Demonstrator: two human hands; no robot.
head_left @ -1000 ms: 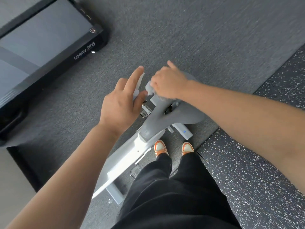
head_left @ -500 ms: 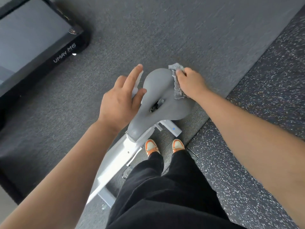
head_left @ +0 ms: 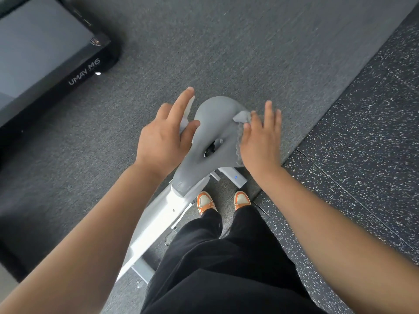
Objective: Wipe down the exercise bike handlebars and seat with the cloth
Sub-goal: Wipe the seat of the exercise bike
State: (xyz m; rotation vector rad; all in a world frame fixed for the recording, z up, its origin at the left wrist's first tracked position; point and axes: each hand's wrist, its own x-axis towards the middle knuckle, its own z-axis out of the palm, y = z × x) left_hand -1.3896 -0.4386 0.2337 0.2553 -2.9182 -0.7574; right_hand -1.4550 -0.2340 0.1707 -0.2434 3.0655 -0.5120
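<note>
The handlebars lie outside the head view, and most of the cloth (head_left: 240, 134) is covered by the right hand (head_left: 258, 141) — only a grey, fuzzy edge and one bunched corner show along the right side of the seat (head_left: 214, 123). The right hand lies flat on the cloth with fingers spread and nearly straight, pressing it onto the seat's right flank rather than closing around it. The seat is matte grey, wide at the far end and narrowing toward the person, with a long cut-out in the middle through which dark hardware shows. The left hand (head_left: 163, 137) is open, fingers extended, its thumb touching the seat's left edge; whether the palm rests on anything beneath cannot be told. Below the seat, the white bike frame (head_left: 156, 220) runs toward the lower left, partly hidden by black trousers (head_left: 217, 257) and the left forearm. A black treadmill (head_left: 56, 64) — cut off at the upper left — sits on grey carpet (head_left: 249, 53).
</note>
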